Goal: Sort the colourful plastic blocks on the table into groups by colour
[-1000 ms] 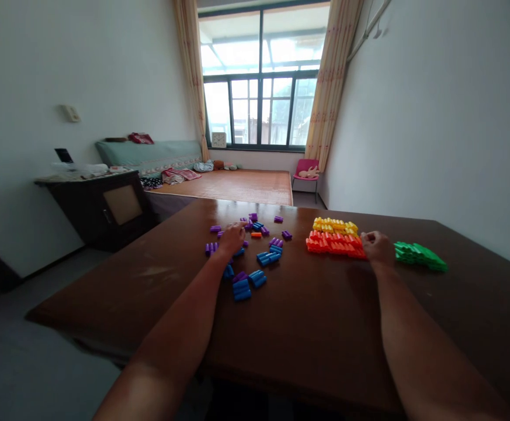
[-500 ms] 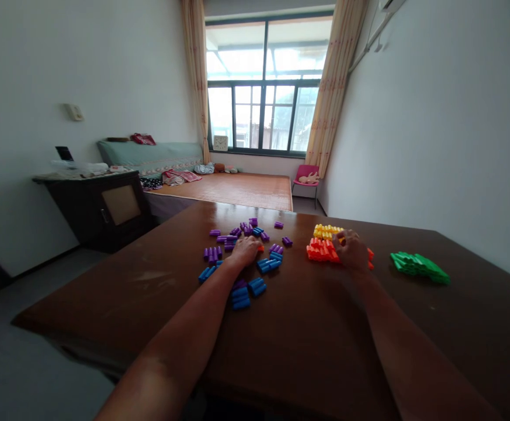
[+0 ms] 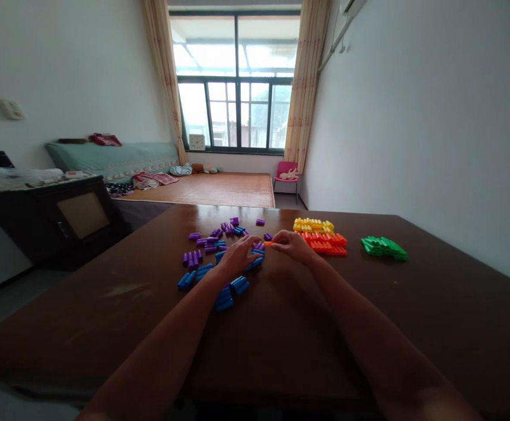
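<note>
My right hand (image 3: 293,247) pinches a small orange plastic piece (image 3: 268,243) between thumb and fingertips, low over the middle of the table. Close beside it on the left is my left hand (image 3: 238,256), with thumb and fingers apart and nothing visible between them. Around and partly beneath the left hand lie scattered purple pieces (image 3: 192,259) and blue pieces (image 3: 225,299), shaped like short joined tubes. Just beyond the right wrist, orange pieces (image 3: 327,243) are lined up in rows, touching the yellow rows (image 3: 314,225) behind them.
Green pieces (image 3: 384,248) form a bunch farther right on the brown table (image 3: 298,339). Past the table's far edge stand a bed (image 3: 228,186) and a pink chair (image 3: 285,172). A dark cabinet (image 3: 44,216) is at the left.
My right hand has left the orange rows and come left to take hold of the single orange piece by my left hand. My left hand's fingers have opened. The view has swung right.
</note>
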The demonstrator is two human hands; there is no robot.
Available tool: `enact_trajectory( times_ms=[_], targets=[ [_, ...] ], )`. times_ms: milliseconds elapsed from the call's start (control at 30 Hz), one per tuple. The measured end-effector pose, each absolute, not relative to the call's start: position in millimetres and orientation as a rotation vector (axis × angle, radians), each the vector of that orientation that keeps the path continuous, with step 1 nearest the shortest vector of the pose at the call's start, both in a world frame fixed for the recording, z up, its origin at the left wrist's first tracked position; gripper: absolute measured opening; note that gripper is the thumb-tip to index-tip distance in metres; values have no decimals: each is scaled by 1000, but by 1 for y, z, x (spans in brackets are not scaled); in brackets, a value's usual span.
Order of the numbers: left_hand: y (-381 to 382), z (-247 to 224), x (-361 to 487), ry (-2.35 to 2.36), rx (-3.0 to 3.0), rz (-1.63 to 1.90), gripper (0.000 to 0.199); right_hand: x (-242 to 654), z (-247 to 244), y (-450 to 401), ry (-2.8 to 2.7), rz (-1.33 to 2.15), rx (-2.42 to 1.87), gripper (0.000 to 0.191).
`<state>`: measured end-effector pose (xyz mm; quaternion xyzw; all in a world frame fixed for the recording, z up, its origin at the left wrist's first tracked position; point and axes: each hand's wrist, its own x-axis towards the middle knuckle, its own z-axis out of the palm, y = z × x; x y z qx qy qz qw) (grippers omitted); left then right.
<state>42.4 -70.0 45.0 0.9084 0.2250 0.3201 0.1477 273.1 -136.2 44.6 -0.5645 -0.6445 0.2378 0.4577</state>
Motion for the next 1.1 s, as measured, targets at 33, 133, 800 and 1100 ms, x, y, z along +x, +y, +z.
enact_trajectory(
  times_ms=[33, 133, 800, 1100],
  targets=[
    [-69, 45, 40, 653, 2615, 925, 38, 292, 46, -140, -1516, 490, -1476, 30],
    [-68, 48, 36, 659, 2621, 953, 31, 360, 44, -156, -1165, 109, -1843, 21],
    [-44, 84, -78, 1206, 2596, 821, 49, 342, 31, -156, -1433, -339, -1748, 39],
    [-95, 5, -116, 1603, 2441, 277, 77, 187, -3, -121, -1898, 176, -1709, 51]
  ],
)
